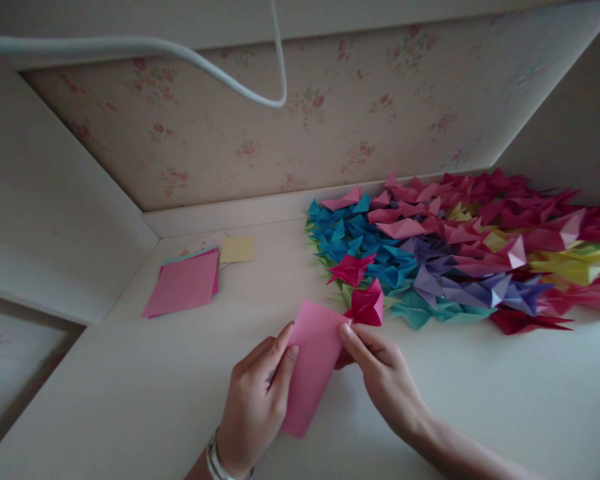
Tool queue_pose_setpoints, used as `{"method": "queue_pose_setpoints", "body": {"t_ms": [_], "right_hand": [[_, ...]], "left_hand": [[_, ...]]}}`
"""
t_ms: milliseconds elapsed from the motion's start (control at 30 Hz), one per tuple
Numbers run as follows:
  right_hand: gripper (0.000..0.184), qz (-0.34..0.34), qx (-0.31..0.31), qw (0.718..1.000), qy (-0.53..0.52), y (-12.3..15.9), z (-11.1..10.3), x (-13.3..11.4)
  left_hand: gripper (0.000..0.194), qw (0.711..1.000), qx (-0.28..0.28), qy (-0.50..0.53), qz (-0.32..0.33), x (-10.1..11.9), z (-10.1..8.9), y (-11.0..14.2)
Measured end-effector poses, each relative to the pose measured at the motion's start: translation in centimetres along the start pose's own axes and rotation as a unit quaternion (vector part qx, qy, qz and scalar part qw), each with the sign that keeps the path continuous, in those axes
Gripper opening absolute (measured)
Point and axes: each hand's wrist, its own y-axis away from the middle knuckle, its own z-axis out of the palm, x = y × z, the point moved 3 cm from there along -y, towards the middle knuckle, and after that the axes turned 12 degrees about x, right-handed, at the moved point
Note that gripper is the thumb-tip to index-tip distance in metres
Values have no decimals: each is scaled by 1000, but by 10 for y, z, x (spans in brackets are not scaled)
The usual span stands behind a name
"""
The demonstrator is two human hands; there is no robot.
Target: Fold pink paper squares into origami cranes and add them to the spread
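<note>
A folded pink paper [312, 363] lies on the white desk [130, 387] in front of me, a long rectangle tilted to the right. My left hand [257, 400] pinches its left edge, fingers closed on the sheet. My right hand [380, 373] grips the right edge near the top corner, index finger stretched along it. Just beyond the paper sits a magenta folded origami piece [367, 305].
A big heap of folded origami pieces [460, 253] in blue, pink, purple, yellow and red fills the desk's right back. A stack of flat pink sheets [184, 283] and a yellow note [237, 249] lie at the left back. A white cable [190, 60] hangs above.
</note>
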Motion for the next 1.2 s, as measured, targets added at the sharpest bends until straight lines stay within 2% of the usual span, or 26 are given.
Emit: {"method": "queue_pose_setpoints", "body": {"t_ms": [300, 633, 933, 1200], "right_hand": [[42, -12, 36, 999, -9, -2, -4, 1], [42, 17, -41, 999, -5, 3, 5, 1], [45, -6, -20, 999, 26, 3, 3, 5], [42, -24, 49, 998, 15, -1, -5, 0]], "left_hand": [[34, 1000, -20, 13, -12, -2, 2, 2], [35, 1000, -2, 7, 4, 0, 0, 1], [36, 1000, -9, -8, -2, -1, 0, 4], [32, 999, -34, 7, -19, 0, 1, 1]]}}
